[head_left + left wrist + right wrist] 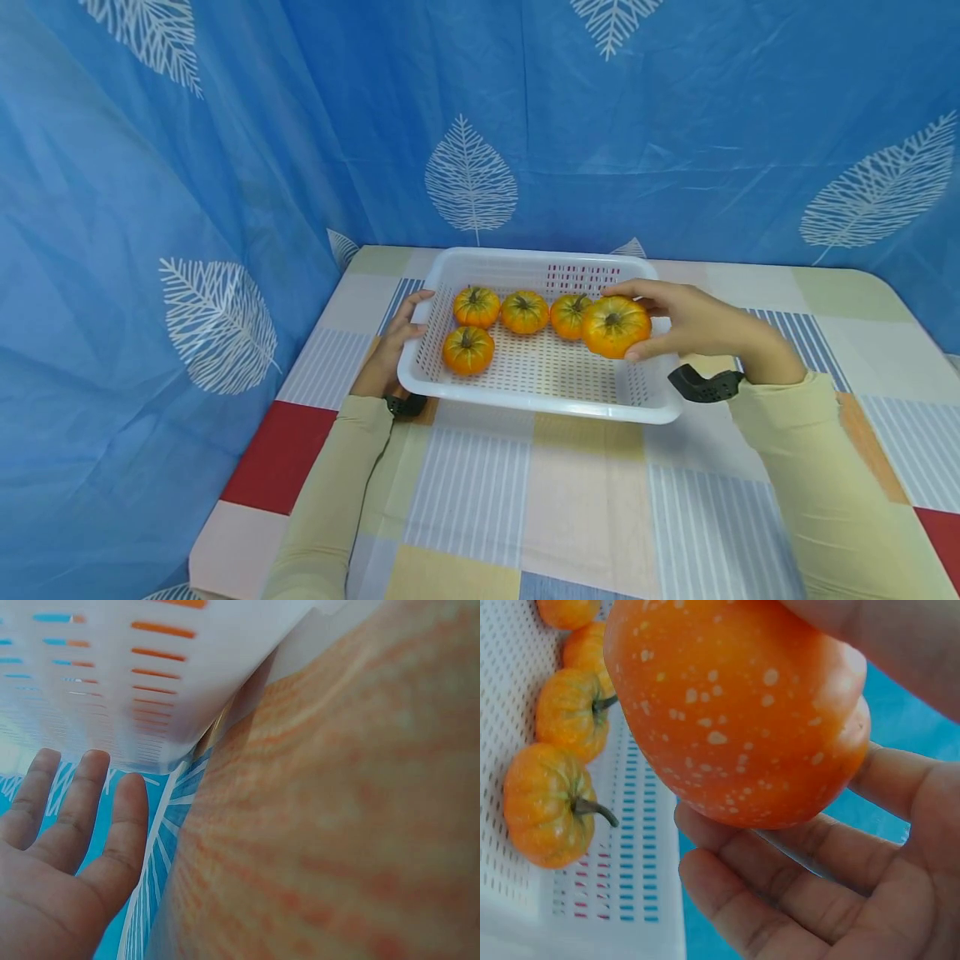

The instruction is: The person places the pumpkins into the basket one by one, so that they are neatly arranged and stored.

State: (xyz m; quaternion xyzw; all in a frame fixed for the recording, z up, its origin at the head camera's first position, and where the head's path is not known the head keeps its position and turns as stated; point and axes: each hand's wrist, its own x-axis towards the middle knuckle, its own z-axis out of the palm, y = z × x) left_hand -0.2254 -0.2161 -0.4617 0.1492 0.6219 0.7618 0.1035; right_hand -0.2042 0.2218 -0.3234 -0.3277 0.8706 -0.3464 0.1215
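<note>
Between the thumb and fingers of my right hand (686, 317) is a small orange pumpkin (617, 327), held over the right end of a white plastic basket (540, 404). Pale speckles cover its skin in the right wrist view. Several more pumpkins (468, 350) with green stems sit in the basket, mostly in a row along its back and one at the front left. At the basket's left end, my left hand (392, 348) touches the rim with its fingertips. Three straight fingers (127, 825) show beside the slotted basket wall in the left wrist view; its thumb is hidden there.
The basket stands on a table with a patchwork-patterned cloth (472, 500). Behind and to the left hangs a blue curtain (337, 125) with white leaf prints. A dark band (705, 385) is on the right wrist, and another is on the left.
</note>
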